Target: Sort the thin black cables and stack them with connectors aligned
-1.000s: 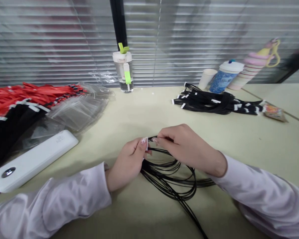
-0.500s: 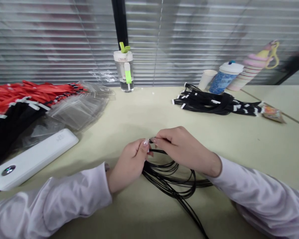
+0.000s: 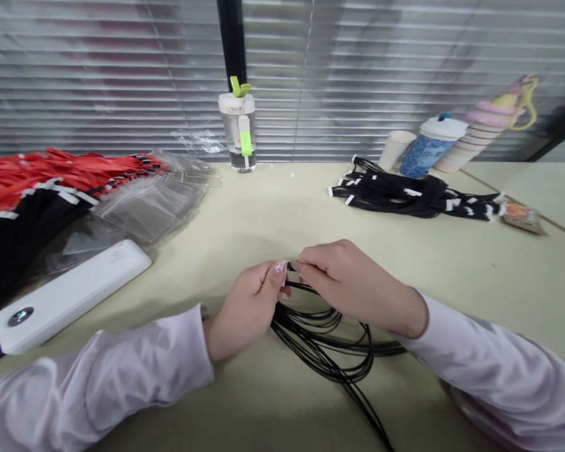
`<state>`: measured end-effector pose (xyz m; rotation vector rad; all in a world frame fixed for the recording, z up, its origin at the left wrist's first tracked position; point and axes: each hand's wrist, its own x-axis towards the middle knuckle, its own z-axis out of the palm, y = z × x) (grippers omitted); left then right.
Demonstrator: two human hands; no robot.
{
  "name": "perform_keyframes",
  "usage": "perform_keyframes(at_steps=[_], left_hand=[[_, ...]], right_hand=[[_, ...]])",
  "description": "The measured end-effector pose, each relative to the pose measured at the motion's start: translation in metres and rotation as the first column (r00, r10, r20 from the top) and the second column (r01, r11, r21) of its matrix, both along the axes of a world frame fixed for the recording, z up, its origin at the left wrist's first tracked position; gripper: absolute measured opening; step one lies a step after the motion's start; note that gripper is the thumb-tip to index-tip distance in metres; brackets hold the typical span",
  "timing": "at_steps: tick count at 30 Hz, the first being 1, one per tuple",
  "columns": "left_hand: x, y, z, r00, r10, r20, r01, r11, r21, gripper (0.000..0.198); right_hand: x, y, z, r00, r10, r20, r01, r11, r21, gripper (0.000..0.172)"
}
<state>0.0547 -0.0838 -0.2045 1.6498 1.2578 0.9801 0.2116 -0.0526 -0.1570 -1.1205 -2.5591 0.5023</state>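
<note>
Well left of the left hand lies a heap of flat red lanyards (image 3: 51,172), with flat black lanyards (image 3: 14,251) beneath them and a fan of clear plastic badge sleeves (image 3: 150,207) to their right. Nearer the hand, a white slab-shaped power bank (image 3: 70,295) rests on the pale cream counter (image 3: 282,207). Ahead of the left hand stands a clear water bottle with a green strap (image 3: 238,147).

The left hand (image 3: 247,311) grips in a tight pinch at a small white tab (image 3: 283,274) on the end of thin black cords (image 3: 329,351). The right hand (image 3: 353,282) pinches the cords just beside it. (How many strands each hand holds is hidden by the fingers.) Below the pinch, the cords fall in loose loops on the counter.

A sharp tug could draw those loops into a snarl, and the slick tab could slip from so small a grip. (The long fingernails could snag a strand, too.)

Ahead and to the right of the right hand lie a bundle of black lanyards with white tabs (image 3: 395,198), a paper cup (image 3: 394,149), a blue-patterned tumbler (image 3: 430,147), a pink ridged bottle (image 3: 484,119) and a small foil snack packet (image 3: 522,215).
</note>
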Motion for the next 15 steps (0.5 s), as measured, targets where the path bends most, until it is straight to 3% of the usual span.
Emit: perform_keyframes(at_steps=[8,15], left_hand=[[-0.0012,0.0011,-0.0026,0.998,0.054,-0.029,-0.055,0.998,-0.044,0.041],[-0.0001,0.0004,-0.0026,1.0,0.013,0.001,-0.013,1.0,-0.012,0.04]], right_hand=[[0.0034,0.0008,-0.0002,1.0,0.005,-0.021,-0.005,1.0,0.004,0.029],[0.0027,0.002,-0.0032,0.999,0.025,-0.027,-0.024,1.0,0.018,0.028]])
